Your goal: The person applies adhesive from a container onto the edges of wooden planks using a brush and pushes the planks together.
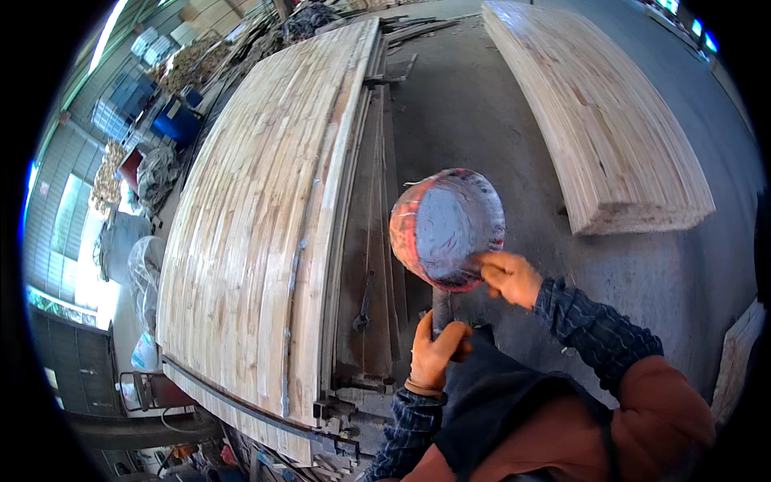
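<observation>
At the far left we see a blue barrel (177,122) among piled odds and ends. Right of it lies a broad wooden panel (241,217), made of many narrow strips running from near to far. A dark metal bar (257,408) crosses its near end and meets dark metal fittings (353,418) at the right corner; we judge this frame is there to keep the strips pressed together and flat. A pale bead (287,353) runs lengthwise along a seam near the panel's right side.

To the right of the panel, our left hand (438,353) is closed around the dark handle (442,309) of a round orange-red pot (405,229), probably to carry its weight from below. The pot stands clear of the panel, its mouth tipped towards us, so we can see the pale grey coating (450,221) inside; whether it is wet, we cannot tell. Our right hand (511,279) is partly curled, fingers at the pot's near right rim; we cannot tell whether it grips anything there.

Farther right, a stack of wooden panels (610,120) sits low, its layers aligned, likely for stability. More timber (737,361) shows at the right edge.
</observation>
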`<state>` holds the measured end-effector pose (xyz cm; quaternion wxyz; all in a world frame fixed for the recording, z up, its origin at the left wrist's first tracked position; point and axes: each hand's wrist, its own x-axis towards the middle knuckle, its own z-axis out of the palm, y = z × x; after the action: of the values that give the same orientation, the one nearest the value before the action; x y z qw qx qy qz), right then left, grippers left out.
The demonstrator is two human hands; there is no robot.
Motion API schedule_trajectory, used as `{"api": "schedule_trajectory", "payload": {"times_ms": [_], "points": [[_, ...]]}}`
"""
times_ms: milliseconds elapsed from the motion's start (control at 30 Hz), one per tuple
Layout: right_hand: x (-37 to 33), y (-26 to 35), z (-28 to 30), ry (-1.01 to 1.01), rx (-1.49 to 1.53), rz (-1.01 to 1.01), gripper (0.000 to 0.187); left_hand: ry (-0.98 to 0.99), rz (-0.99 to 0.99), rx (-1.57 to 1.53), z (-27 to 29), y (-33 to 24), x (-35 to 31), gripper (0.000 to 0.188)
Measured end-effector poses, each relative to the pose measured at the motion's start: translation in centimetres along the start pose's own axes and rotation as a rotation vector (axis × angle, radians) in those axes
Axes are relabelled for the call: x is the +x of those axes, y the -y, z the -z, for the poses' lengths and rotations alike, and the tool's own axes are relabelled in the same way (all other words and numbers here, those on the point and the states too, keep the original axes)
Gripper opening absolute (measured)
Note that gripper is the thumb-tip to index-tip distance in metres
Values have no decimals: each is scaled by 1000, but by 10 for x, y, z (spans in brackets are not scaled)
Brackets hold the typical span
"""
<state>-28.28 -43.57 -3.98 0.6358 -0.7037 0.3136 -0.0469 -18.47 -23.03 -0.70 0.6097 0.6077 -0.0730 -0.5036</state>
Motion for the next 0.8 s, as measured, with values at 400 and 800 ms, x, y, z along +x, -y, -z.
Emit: {"api": "schedule_trajectory", "payload": {"times_ms": [400, 800], "points": [[282, 150, 40, -32, -770, 637, 39, -114, 43, -54, -15, -160, 187, 44], [550, 221, 113, 368, -1050, 852, 30, -337, -50, -225, -28, -261, 401, 49]]}}
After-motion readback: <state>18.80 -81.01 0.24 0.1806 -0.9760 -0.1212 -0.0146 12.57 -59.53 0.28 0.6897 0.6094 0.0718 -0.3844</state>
